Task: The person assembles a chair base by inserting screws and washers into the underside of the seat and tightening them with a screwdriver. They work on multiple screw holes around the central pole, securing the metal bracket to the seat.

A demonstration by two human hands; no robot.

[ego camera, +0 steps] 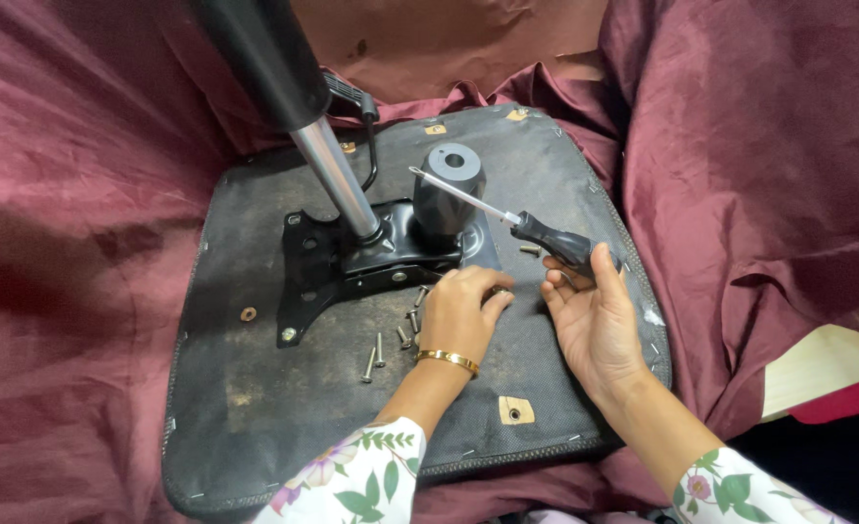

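Observation:
An upturned chair seat point(245, 388) with a black underside lies on maroon cloth. A black metal mechanism plate point(315, 274) sits on it, with a chrome gas cylinder point(337, 180) rising up and a round black knob point(449, 194) beside it. My left hand point(461, 312), wearing a gold bangle, rests curled on the seat next to the plate's right edge, fingertips touching a small part I cannot make out. My right hand point(594, 320) holds a black-handled screwdriver point(507, 215), its shaft pointing up-left toward the knob. Several loose screws point(391, 344) lie just left of my left hand.
Maroon fabric point(70, 252) is draped all around the seat. A black lever with a grip point(352, 97) sticks out behind the cylinder. Brass threaded inserts point(248, 313) show in the seat. A cream and red object point(827, 374) lies at the right edge.

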